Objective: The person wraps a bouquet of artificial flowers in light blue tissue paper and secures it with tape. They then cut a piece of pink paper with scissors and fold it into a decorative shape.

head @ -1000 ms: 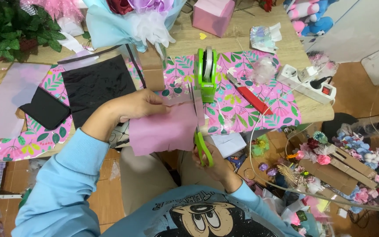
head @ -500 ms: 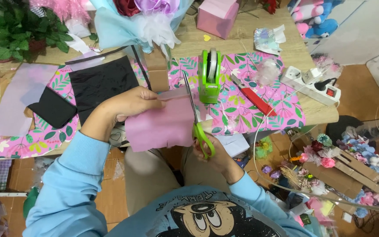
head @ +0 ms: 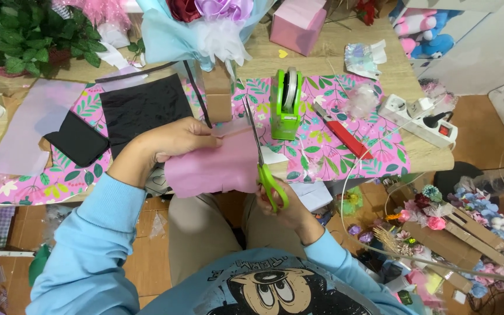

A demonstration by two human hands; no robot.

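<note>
While left hand (head: 173, 140) fingers pinch the soft pink paper sheet (head: 217, 166) flat at its upper edge, right hand (head: 284, 207) fingers grip green-handled scissors (head: 266, 169); blades apparently slightly parted along the sheet's right edge, above the table (head: 263, 67).

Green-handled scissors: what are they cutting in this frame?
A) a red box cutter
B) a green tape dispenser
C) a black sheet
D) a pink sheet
D: the right hand works the green-handled scissors along the edge of the pink sheet, which the left hand holds taut.
</note>
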